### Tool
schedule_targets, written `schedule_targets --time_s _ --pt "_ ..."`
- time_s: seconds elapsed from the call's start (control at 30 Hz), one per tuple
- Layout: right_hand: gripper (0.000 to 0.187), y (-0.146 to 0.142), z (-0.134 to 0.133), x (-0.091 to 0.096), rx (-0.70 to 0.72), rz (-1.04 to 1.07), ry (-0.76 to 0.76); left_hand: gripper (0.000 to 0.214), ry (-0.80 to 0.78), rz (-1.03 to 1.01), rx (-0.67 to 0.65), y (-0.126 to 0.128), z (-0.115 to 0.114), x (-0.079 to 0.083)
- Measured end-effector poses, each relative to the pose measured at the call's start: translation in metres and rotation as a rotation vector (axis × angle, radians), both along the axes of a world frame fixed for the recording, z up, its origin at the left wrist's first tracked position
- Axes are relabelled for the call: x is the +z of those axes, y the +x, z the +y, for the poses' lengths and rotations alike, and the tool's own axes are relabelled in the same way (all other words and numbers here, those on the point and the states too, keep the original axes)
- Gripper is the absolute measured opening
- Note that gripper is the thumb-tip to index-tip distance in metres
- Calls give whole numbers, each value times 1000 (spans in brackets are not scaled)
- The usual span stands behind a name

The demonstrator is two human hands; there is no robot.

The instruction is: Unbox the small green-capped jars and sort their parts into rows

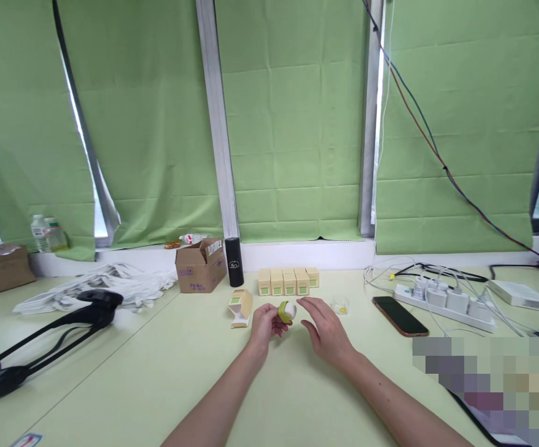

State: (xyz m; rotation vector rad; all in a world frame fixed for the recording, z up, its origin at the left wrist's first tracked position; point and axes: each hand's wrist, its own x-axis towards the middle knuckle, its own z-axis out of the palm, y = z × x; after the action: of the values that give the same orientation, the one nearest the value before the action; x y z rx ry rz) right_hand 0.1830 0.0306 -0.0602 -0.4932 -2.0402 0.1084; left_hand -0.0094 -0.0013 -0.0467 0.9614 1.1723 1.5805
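Note:
My left hand is closed around a small rounded white item with a yellow-green band, held just above the table. To the right of it, my right hand is apart from the item with its fingers stretched out and nothing in them. An opened small cream carton lies left of my left hand, its flap spread toward me. Beyond my hands stand several small cream boxes with green labels, grouped together. A small clear plastic piece with a yellow spot lies beyond my right hand.
A brown cardboard box and a black cylinder stand at the back. White cloth-like strips and a black strapped device lie left. A phone, a power strip with chargers and a white flat box sit right.

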Motion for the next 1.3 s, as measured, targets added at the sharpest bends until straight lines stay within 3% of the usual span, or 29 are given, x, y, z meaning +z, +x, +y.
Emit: schedule_targets --time_s 0.23,0.43,0.57,0.73,0.87,1.1,1.3 --pt "53 1 0 -1 50 -78 -46 21 -11 78 -70 8 -3 -2" --pt "41 -2 -2 1 169 30 -174 34 -34 100 -147 8 -2 -2" --pt "29 -7 0 3 243 266 -443 54 -50 70 -145 5 2 -5" --pt "48 -12 1 5 469 553 -971 60 -38 48 -79 0 6 -8" --pt "49 -12 2 4 573 696 -1177 58 -21 50 -15 -2 6 -7" --pt "51 -10 6 3 514 788 -1258 53 19 77 84 -4 7 -5" --pt "56 -12 6 0 433 794 -1175 46 62 117 151 -4 7 -5"
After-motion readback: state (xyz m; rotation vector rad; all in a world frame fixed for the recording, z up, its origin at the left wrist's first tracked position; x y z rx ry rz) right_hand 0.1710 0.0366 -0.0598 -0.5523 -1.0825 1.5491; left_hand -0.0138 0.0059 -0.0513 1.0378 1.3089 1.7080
